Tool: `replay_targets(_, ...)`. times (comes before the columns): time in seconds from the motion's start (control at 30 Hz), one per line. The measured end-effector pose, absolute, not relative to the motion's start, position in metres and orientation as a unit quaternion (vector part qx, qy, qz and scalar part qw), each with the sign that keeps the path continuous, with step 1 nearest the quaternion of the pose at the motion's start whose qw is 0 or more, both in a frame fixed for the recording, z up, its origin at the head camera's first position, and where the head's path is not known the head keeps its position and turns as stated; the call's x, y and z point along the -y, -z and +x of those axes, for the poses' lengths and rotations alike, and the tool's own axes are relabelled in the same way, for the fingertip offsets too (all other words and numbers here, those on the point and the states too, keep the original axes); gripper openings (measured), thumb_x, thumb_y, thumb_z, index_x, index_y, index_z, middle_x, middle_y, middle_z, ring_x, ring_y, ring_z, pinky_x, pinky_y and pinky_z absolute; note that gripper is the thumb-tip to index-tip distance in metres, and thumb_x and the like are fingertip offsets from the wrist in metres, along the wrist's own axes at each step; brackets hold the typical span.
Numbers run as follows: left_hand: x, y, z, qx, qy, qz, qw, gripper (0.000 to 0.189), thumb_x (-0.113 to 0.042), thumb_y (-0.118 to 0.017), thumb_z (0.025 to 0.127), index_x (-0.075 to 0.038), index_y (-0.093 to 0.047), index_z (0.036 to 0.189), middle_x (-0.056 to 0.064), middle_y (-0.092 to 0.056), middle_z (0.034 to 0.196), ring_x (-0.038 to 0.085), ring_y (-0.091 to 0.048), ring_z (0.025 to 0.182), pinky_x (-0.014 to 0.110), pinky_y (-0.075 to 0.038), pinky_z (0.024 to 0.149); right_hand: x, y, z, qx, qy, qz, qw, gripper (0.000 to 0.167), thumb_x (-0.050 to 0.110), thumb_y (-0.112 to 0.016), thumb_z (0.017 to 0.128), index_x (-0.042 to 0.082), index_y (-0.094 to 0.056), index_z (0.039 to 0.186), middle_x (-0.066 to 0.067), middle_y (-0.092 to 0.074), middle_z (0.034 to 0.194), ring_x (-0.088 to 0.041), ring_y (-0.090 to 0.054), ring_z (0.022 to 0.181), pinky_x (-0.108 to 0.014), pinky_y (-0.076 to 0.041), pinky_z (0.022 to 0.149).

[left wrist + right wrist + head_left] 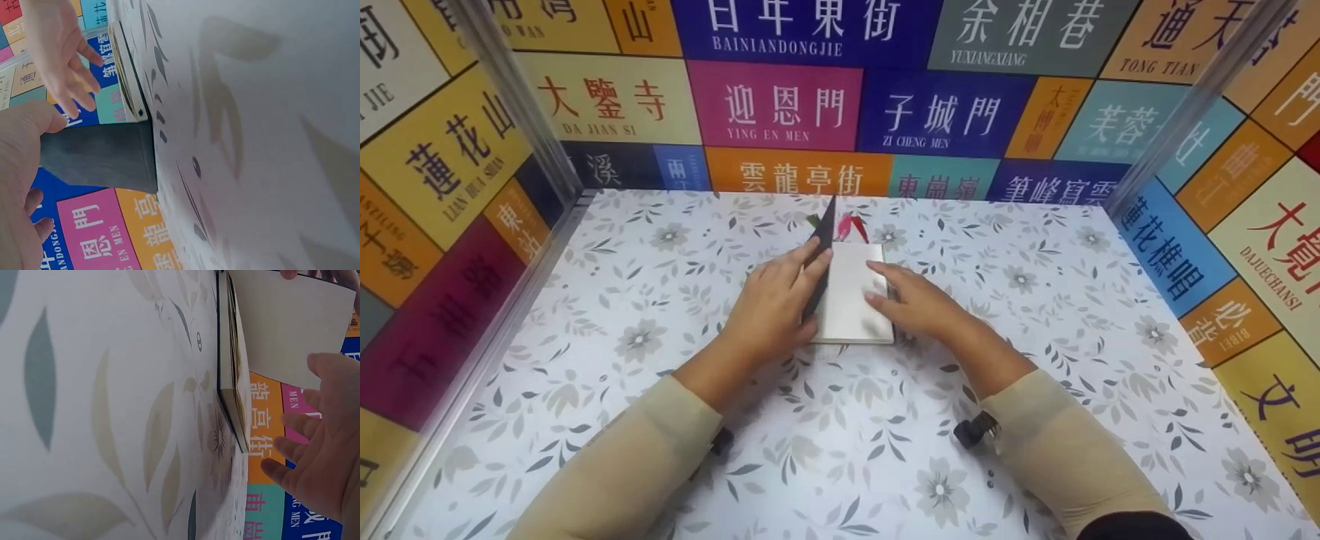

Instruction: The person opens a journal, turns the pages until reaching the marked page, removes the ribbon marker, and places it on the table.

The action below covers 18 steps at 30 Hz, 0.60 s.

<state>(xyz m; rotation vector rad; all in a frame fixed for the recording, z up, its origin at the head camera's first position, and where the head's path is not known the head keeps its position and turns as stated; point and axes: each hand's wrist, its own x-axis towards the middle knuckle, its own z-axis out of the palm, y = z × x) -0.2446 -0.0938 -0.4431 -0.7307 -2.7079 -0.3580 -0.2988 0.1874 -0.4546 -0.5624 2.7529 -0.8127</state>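
A small notebook (856, 296) lies on the table with its dark front cover (819, 262) raised nearly upright at the left, baring a cream page. My left hand (772, 300) pinches that cover, its thumb on the inner side and its fingers behind. In the left wrist view the dark outer face of the cover (104, 154) stands up from the tabletop. My right hand (919, 300) hovers at the notebook's right edge, fingers extended and holding nothing. The right wrist view shows the pale inside of the cover (292, 326) and the page block (226, 349) from the side.
Pink and red pieces (851, 226) show just beyond the notebook's far edge. A white floral tabletop (840, 465) spreads all around. Colourful panels with printed characters (784, 109) stand at the back and both sides, with clear corner posts (529, 112) between them.
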Motion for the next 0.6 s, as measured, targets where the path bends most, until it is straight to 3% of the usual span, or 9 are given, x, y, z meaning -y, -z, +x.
replay_targets(0.27, 0.111, 0.439, -0.236, 0.947, 0.145, -0.228, 0.172, 0.107, -0.026, -0.081, 0.090, -0.035, -0.015, 0.173, 0.000, -0.011, 0.183, 0.033, -0.036, 0.160, 0.058, -0.032, 0.131, -0.186, 0.457, -0.295, -0.937, 0.214, -0.231, 0.149, 0.072, 0.049, -0.070, 0.101, 0.030, -0.044, 0.165, -0.003, -0.034, 0.177, -0.032, -0.029, 0.166, -0.056, -0.023, 0.136)
replay_targets(0.47, 0.120, 0.439, -0.233, 0.953, 0.120, -0.213, 0.180, 0.091, -0.021, -0.078, 0.090, -0.028, -0.032, 0.169, 0.004, -0.019, 0.181, 0.034, -0.028, 0.164, 0.060, -0.032, 0.130, -0.188, 0.458, -0.293, -0.932, 0.196, -0.249, 0.175, 0.073, 0.043, -0.080, 0.093, 0.028, -0.053, 0.159, 0.002, -0.036, 0.176, -0.029, -0.030, 0.166, -0.053, -0.023, 0.137)
replay_targets(0.6, 0.124, 0.440, -0.231, 0.963, 0.102, -0.196, 0.157, 0.084, -0.025, -0.078, 0.092, -0.024, -0.039, 0.166, 0.006, -0.025, 0.180, 0.033, -0.025, 0.165, 0.060, -0.031, 0.130, -0.190, 0.463, -0.293, -0.930, 0.198, -0.250, 0.184, 0.072, 0.040, -0.083, 0.090, 0.030, -0.057, 0.156, 0.006, -0.038, 0.175, -0.026, -0.029, 0.166, -0.053, -0.022, 0.137)
